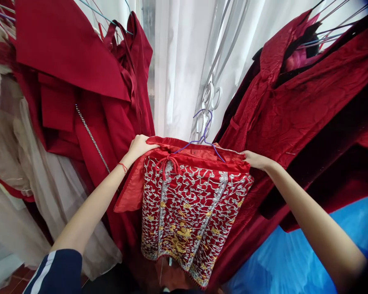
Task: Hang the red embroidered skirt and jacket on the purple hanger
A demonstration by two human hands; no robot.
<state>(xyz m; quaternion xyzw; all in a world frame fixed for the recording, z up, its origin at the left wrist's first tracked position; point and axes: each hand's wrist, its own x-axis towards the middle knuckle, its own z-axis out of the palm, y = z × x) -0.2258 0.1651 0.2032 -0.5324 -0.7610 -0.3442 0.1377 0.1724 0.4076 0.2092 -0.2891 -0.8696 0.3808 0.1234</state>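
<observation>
1. The embroidered red skirt (191, 212) is held midair, waistband (233, 166) uppermost.
2. Left hand (139, 147): fingers grasping one waistband end; right hand (255, 159): fingers pinching the other.
3. Purple hanger (205, 138) sits in the waistband, near white rings (207, 97).
4. Red garments (313, 110) hang either side.

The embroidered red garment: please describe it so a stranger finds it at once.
Find the white curtain between hanging red clothes. In front of its lower part, the left hand and right hand grip the top edge of one red garment on a purple hanger. Only this one shows silver curls and gold motifs; the red clothes beside it are plainer.
</observation>
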